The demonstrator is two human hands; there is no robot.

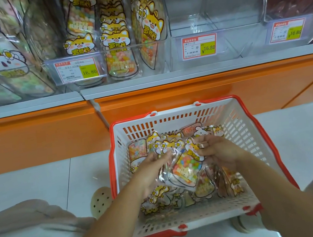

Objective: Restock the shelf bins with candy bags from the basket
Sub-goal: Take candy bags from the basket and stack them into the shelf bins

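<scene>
A person looks down from a crouch at a white basket (240,127) with a red rim, standing on the pale floor (40,179) just in front of an orange shelf (168,95). The basket holds a loose pile of clear candy bags printed with yellow cartoon foxes.

Both hands reach into the basket from the near side. Between them is one candy bag (186,167) filled with coloured sweets, lifted slightly above the pile. The left hand (154,166) curls its fingers round the bag's left edge. The right hand (215,150) pinches the bag's printed top with bent fingers and thumb.

On the shelf at the far side stands a row of clear plastic bins. The stocked bin (101,36), left of centre, holds upright fox bags of the same kind. To its right is a see-through bin (217,11). Each carries a yellow price tag (90,72) on its front.
</scene>
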